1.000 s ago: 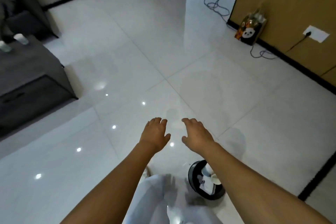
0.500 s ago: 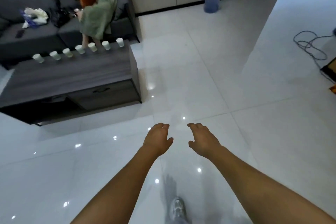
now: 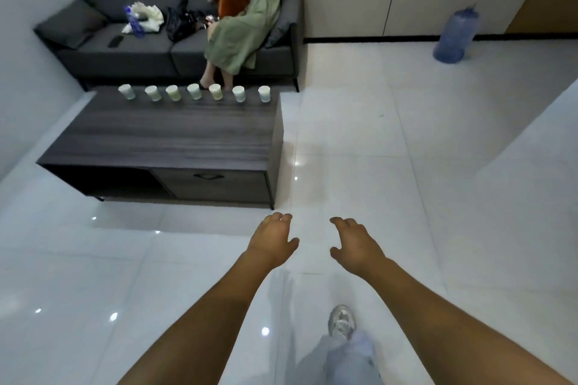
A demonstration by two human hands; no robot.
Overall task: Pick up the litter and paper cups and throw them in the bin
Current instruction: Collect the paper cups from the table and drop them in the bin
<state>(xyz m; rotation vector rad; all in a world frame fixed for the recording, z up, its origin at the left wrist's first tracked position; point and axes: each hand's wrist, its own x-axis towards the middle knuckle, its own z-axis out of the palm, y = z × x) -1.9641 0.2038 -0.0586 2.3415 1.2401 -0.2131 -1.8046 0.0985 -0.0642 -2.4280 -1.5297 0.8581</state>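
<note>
Several white paper cups (image 3: 195, 91) stand in a row along the far edge of a dark wooden coffee table (image 3: 169, 137). My left hand (image 3: 272, 239) and my right hand (image 3: 355, 244) are stretched out over the white tiled floor, well short of the table's near right corner. Both hands hold nothing, their fingers relaxed. The bin is out of view.
A person in a green dress (image 3: 244, 28) sits on a grey sofa (image 3: 125, 9) behind the table, beside bags and white paper (image 3: 145, 17). A blue water jug (image 3: 455, 34) stands by the far wall. My shoe (image 3: 341, 320) is on the floor below.
The view has swung left from the bin and the wall towards the sofa and the coffee table, which is now nearer. Both hands stay empty and stretched out ahead.
</note>
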